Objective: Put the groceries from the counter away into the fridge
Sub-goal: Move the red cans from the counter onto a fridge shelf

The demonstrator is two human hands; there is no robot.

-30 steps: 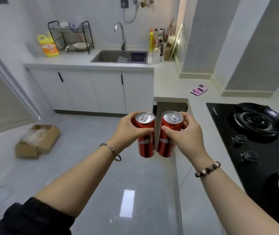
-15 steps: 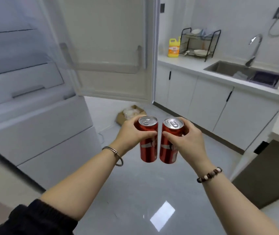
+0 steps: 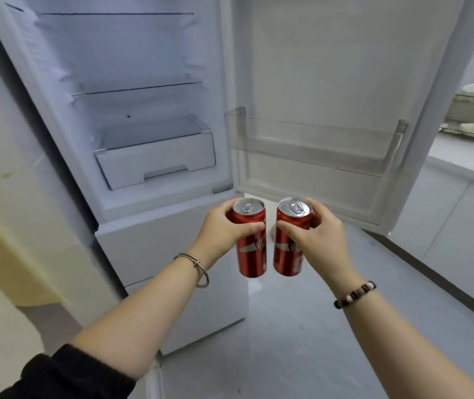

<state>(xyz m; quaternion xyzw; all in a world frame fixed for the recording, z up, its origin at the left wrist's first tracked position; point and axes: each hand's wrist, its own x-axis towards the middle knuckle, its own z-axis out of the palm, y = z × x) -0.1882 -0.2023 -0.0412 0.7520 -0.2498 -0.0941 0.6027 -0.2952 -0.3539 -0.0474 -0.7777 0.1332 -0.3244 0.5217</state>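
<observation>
- You stand at the open fridge (image 3: 158,237) with a red can in each hand. Both cans are held out over the floor, near the lower edge of the fresh-food compartment.
- Your left hand (image 3: 221,228) wraps the upper half of the left can (image 3: 251,251), thumb across the near side and fingers round the far side. Your right hand (image 3: 319,234) grips the right can (image 3: 287,251) the same way.
- Both cans are upright, tabs up, just beside each other with a narrow gap between them. Gripping high leaves the bases free, which should let you set them down flat with no fingers underneath.
- Carrying one can per hand looks chosen to save a trip from the counter (image 3: 460,165), seen at the far right.
- The door (image 3: 330,67) hangs wide open to the right, so neither hand is needed to hold it.
- The likely landing spots are the clear door bin (image 3: 316,145), beyond the cans and to their right, and the white drawer (image 3: 155,159) and glass shelf (image 3: 137,89), to the left and farther in.
- Judged from here, the cans are not yet stored. The next move calls for a reach forward, lifting them clear of the bin's front lip if that is your spot.
</observation>
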